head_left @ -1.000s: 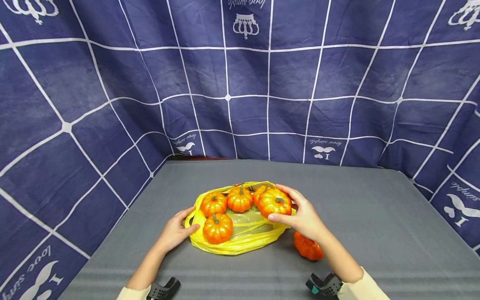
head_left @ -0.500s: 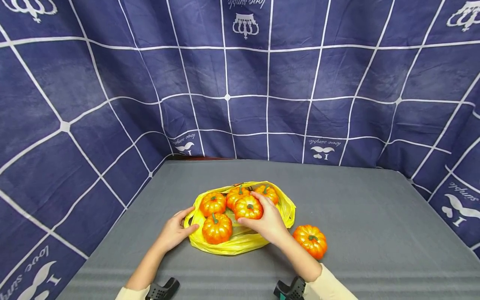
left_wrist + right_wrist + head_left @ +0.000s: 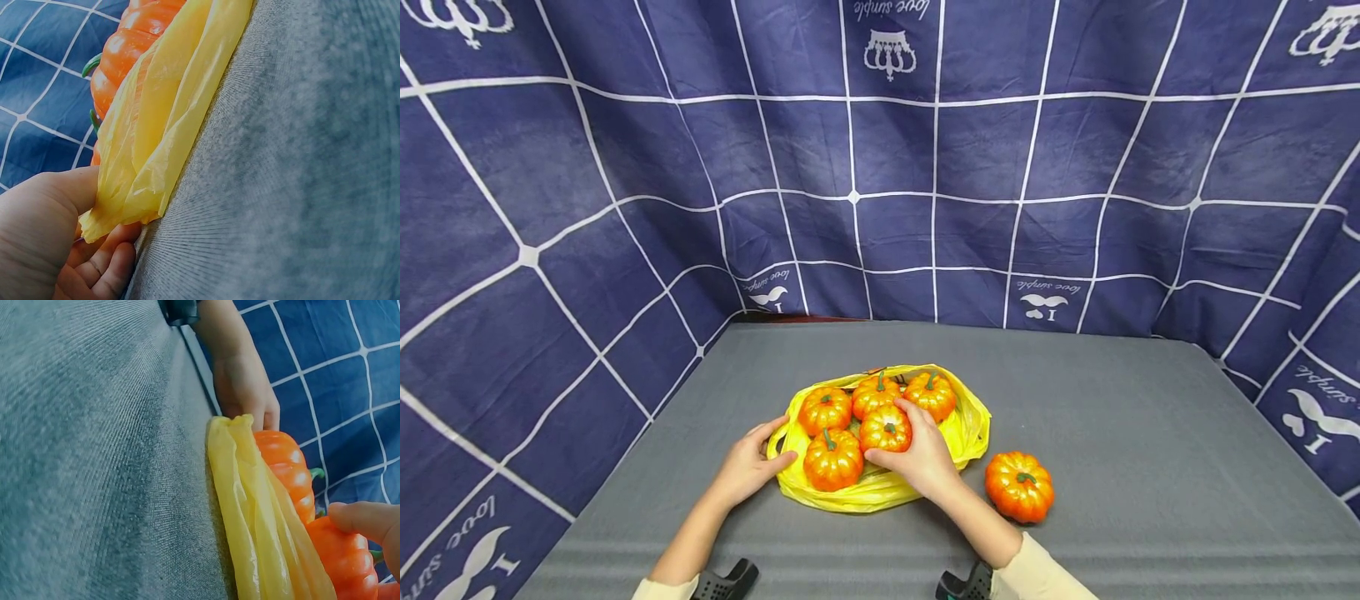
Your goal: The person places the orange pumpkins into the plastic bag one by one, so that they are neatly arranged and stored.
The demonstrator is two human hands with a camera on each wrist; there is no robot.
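A yellow plastic bag (image 3: 973, 429) lies on the table with its mouth spread wide. Inside it sit several small orange pumpkins, among them a front-left pumpkin (image 3: 833, 462) and a back-right pumpkin (image 3: 931, 397). My right hand (image 3: 925, 458) grips another pumpkin (image 3: 886, 430) between thumb and fingers, in the middle of the bag close beside the others. At the bag's left edge my left hand (image 3: 747, 465) pinches the plastic; the left wrist view shows the thumb (image 3: 75, 187) over the bag (image 3: 169, 119) and fingers curled beneath it.
One loose pumpkin (image 3: 1019, 488) stands on the grey table (image 3: 1150, 433), right of the bag and beside the right forearm. A dark blue checked curtain (image 3: 985, 150) hangs behind the table and along its sides.
My right hand has carried its pumpkin left and slightly down, from the bag's right side to its middle. The loose pumpkin has turned its stem upward. The left hand has stayed put.
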